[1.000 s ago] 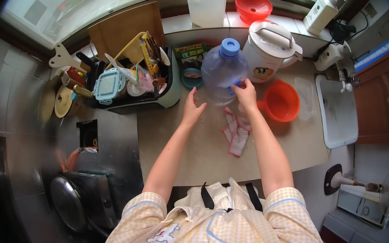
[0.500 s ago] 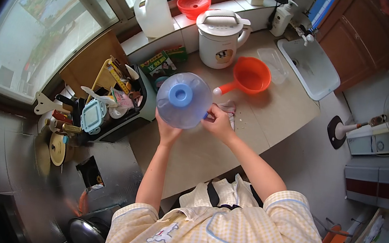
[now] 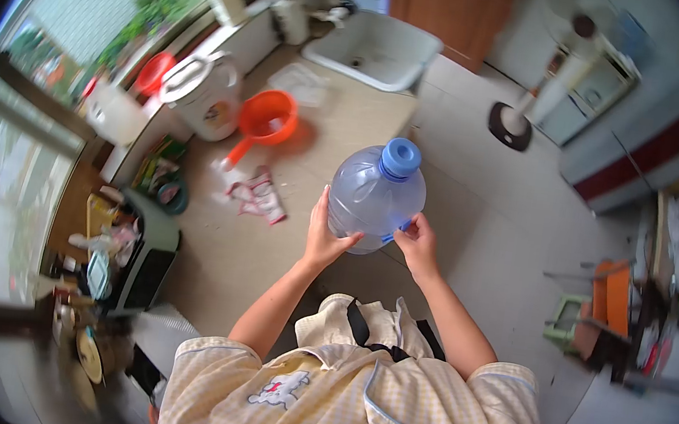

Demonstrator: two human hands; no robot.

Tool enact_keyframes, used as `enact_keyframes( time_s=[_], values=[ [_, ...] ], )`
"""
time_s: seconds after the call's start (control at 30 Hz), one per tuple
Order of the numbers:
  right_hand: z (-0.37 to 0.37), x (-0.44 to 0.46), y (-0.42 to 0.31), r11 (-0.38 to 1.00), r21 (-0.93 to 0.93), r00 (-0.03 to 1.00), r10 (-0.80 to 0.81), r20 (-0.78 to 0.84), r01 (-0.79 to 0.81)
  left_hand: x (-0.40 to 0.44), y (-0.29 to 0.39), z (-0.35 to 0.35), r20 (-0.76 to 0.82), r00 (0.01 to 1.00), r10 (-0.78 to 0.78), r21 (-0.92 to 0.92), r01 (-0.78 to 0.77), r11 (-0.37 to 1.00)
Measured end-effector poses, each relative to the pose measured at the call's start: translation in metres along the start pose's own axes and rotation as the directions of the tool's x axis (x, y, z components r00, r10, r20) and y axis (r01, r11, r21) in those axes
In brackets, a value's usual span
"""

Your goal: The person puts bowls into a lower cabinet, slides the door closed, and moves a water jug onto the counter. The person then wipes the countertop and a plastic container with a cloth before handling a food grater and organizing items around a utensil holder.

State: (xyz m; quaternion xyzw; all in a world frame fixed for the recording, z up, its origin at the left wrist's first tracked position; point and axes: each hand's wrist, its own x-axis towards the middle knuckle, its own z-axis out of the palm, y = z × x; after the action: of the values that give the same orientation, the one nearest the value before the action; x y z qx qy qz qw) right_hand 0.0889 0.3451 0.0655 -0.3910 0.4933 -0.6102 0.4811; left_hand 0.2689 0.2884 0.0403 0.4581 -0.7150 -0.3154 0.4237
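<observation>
- The bottle (image 3: 365, 200) is held between left grip (image 3: 324, 242) and right grip (image 3: 420, 247).
- Its side is cupped by the left.
- Its blue fitting (image 3: 388, 237) is pinched by the right.

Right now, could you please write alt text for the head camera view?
A left hand and a right hand hold a translucent bottle with a blue cap. An orange dipper and a crumpled cloth lie on the counter alongside.
</observation>
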Motion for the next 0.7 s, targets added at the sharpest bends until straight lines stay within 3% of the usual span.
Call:
enact_keyframes(
  time_s=[0.1, 0.2, 0.27, 0.33, 0.37, 0.43, 0.47, 0.5, 0.57, 0.63, 0.7],
  values=[
    [-0.086, -0.048, -0.017, 1.0, -0.01, 0.964, -0.017, -0.264, 0.015, -0.001, 0.038, 0.087, 0.245, 0.967, 0.075, -0.143, -0.04, 0.989],
    [-0.167, -0.099, -0.027, 0.992, 0.122, 0.935, 0.044, -0.352, -0.001, -0.017, 0.068, 0.176, 0.447, 0.873, 0.197, -0.309, -0.055, 0.949],
    [-0.213, -0.138, -0.032, 0.996, 0.094, 0.885, 0.032, -0.464, 0.013, -0.031, 0.098, 0.229, 0.578, 0.771, 0.269, -0.354, -0.059, 0.933],
    [-0.251, -0.178, -0.041, 0.997, 0.036, 0.822, 0.072, -0.564, -0.063, -0.053, 0.12, 0.283, 0.731, 0.624, 0.278, -0.457, 0.144, 0.878],
    [-0.266, -0.198, -0.043, 0.998, 0.044, 0.776, 0.059, -0.628, -0.041, -0.064, 0.13, 0.308, 0.765, 0.56, 0.317, -0.466, 0.143, 0.873],
    [-0.291, -0.229, -0.04, 0.985, -0.064, 0.684, 0.062, -0.726, -0.157, -0.08, 0.141, 0.356, 0.861, 0.382, 0.335, -0.41, 0.131, 0.903],
    [-0.304, -0.242, -0.03, 0.978, -0.138, 0.604, -0.016, -0.797, -0.157, -0.09, 0.14, 0.381, 0.753, 0.422, 0.505, -0.397, -0.322, 0.86],
    [-0.314, -0.256, -0.027, 0.957, -0.184, 0.54, -0.036, -0.841, -0.223, -0.102, 0.159, 0.402, 0.767, 0.347, 0.539, -0.442, -0.323, 0.837],
    [-0.334, -0.278, -0.019, 0.939, -0.226, 0.312, -0.14, -0.94, -0.26, -0.126, 0.2, 0.435, 0.835, 0.345, 0.429, -0.311, -0.346, 0.885],
    [-0.352, -0.301, -0.03, 0.952, -0.153, 0.134, -0.121, -0.984, -0.264, -0.15, 0.229, 0.479, 0.843, 0.216, 0.493, -0.4, -0.359, 0.843],
    [-0.378, -0.324, -0.039, 0.963, -0.079, -0.055, -0.096, -0.994, -0.257, -0.177, 0.27, 0.517, 0.881, 0.103, 0.462, -0.451, -0.117, 0.885]
  ],
)
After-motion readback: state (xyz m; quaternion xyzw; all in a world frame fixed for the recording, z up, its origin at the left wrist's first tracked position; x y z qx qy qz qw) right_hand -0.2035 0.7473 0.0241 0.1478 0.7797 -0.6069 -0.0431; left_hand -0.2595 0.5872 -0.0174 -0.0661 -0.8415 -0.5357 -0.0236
